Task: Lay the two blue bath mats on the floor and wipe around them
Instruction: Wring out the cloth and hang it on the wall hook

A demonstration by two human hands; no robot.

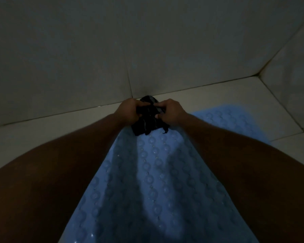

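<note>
While both of my arms stretch forward over the pale blue rubber bath mat with raised circular bumps (158, 172), which lies flat on the light tiled floor (42, 130), my left hand (130, 111) and right hand (170, 111) each keep a clenched grip on opposite sides of a dark, crumpled wiping cloth (148, 120), probably to bunch it into a pad for wiping. I hold it above the mat's far end, near the dim tiled wall (95, 50), and I can see only one mat for certain.
</note>
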